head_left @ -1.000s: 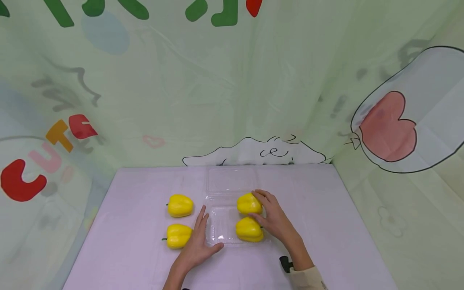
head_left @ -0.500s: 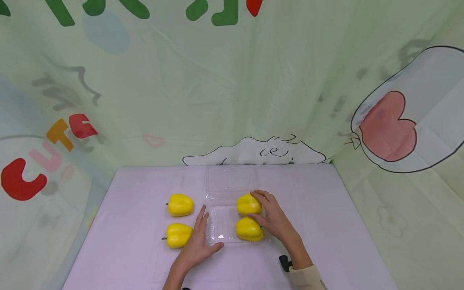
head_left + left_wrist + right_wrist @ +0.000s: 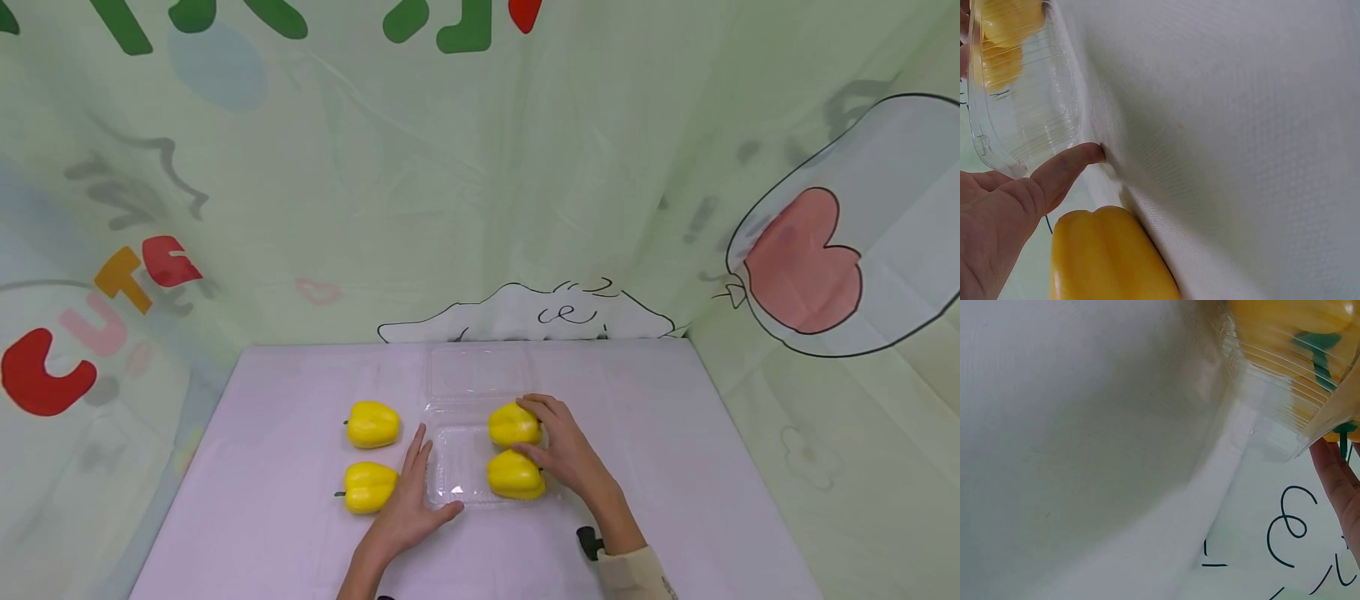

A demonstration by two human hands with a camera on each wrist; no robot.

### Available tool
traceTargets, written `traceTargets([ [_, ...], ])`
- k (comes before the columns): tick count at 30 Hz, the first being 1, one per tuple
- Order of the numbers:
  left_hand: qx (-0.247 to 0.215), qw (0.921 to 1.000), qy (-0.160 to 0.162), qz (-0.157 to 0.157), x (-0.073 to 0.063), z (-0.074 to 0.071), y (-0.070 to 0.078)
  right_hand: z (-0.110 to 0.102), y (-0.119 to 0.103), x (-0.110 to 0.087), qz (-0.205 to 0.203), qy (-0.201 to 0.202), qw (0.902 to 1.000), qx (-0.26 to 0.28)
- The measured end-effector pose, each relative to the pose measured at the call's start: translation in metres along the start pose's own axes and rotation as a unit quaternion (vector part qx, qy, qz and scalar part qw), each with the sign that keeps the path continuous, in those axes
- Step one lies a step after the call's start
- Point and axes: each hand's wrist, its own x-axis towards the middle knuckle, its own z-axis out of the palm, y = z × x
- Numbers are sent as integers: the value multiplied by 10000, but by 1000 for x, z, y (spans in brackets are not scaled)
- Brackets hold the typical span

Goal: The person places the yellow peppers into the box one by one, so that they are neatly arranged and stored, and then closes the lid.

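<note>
A clear plastic clamshell box (image 3: 457,467) lies unfolded on the table, its lid (image 3: 478,372) flat on the far side. Two yellow bell peppers sit in the right half of its base, one behind the other. My right hand (image 3: 566,450) holds the far pepper (image 3: 513,424), fingers at its back and thumb between it and the near pepper (image 3: 516,475). Green stems show through the box wall in the right wrist view. My left hand (image 3: 408,508) is spread beside the box's left edge, fingers straight along it and thumb (image 3: 1075,165) by the front corner.
Left of the box, a yellow bell pepper (image 3: 372,424) lies toward the back. Another bell pepper (image 3: 369,487) lies nearer, partly behind my left hand. A printed curtain (image 3: 420,208) rises behind the pale table (image 3: 637,400) and at both sides.
The far pepper in the box has shifted very slightly left and toward me, with my right hand's fingers on it. My left hand has stayed in place.
</note>
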Motion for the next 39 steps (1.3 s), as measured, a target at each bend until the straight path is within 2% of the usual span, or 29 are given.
traceTargets([
  [22,-41,10000,22,-20,0,1,1,2,0,6,382,-181,9988,244],
  [39,-35,10000,43,19,0,1,1,-1,0,9,377,-382,9983,226],
])
